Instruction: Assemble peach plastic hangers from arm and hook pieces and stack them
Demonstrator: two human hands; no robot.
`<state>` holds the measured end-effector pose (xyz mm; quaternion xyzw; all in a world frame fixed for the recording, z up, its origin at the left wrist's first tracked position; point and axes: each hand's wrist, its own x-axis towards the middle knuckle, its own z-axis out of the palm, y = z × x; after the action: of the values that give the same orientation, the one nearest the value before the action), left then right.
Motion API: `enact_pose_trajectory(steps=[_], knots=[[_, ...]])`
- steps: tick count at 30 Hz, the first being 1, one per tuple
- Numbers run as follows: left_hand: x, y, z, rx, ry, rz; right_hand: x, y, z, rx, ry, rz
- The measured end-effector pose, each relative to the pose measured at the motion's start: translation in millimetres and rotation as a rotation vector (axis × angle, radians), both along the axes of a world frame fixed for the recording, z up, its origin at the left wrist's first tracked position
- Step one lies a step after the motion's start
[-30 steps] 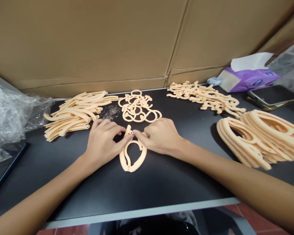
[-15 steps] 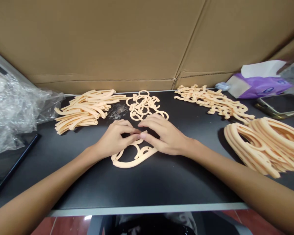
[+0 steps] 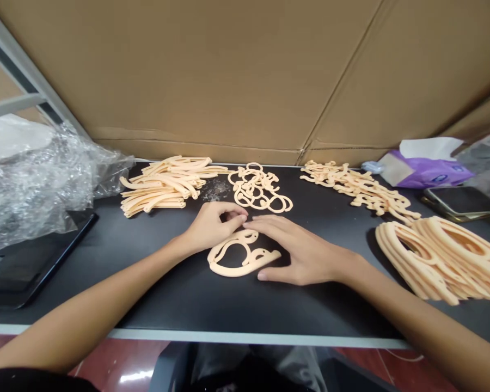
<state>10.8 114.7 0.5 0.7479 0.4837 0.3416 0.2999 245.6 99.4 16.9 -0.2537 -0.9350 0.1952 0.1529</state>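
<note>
A peach plastic folding hanger (image 3: 234, 270) lies flat on the black table in front of me, with curved arms and a rounded loop. My left hand (image 3: 214, 228) is at its upper left edge, thumb and forefinger pinched together; anything between the fingertips is too small or hidden to make out. On the other side, my right hand (image 3: 300, 247) has its fingers stretched out and the thumb apart, around the right end of the hanger. The right fingertips come close to the left thumb.
Behind my hands lie a pile of long curved strips (image 3: 163, 185), a heap of ring-shaped pieces (image 3: 261, 190) and a heap of hook pieces (image 3: 363, 188). Stacked hangers (image 3: 428, 261), a phone (image 3: 465, 200) and a tissue pack (image 3: 428, 170) are at right; bubble wrap (image 3: 44, 185) and a tablet (image 3: 36, 267) at left.
My right hand has let go of the upper part of the hanger, its thumb dropping away and its fingers spreading. The left hand stays pinched. The view has shifted slightly.
</note>
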Motion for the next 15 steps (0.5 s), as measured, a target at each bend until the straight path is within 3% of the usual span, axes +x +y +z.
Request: enact_pose_trajectory(steps=[8,15], knots=[[-1.6,-0.7,0.6,0.002,0.036,-0.004,30.4,-52.9,-0.1,0.218,-0.023,-0.176],[-1.0,-0.1,5.9,-0.032,0.118,0.036,55.7,-99.6,-3.7,0.293,-0.109,-0.348]])
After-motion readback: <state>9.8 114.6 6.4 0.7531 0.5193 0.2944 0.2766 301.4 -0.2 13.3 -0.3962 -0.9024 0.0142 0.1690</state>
